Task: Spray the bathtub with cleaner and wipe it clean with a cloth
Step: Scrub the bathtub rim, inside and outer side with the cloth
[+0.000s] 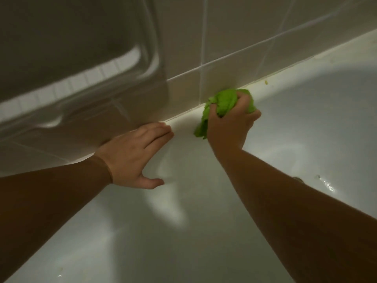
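The white glossy bathtub (pixel 204 211) fills the lower and right part of the frame, its far rim running diagonally from the left edge up to the upper right, where it meets a wall of pale square tiles (pixel 234 37). The right hand (pixel 228 123), just right of centre, has its fingers curled tight round a crumpled bright green cloth (pixel 220 103), bunching it into a wad and pressing it on the tub's rim right at the foot of the tiles; a loose flap of the cloth hangs down to the left of the hand onto the tub's inner slope. The left hand (pixel 134 156), left of centre, lies flat with straight fingers close together and the thumb spread apart, its palm resting on the rim, fingertips pointing toward the cloth but apart from it. Both forearms reach in from the bottom corners. A few wet glints (pixel 328 185) shine on the tub's surface at the right, just beyond the right forearm.
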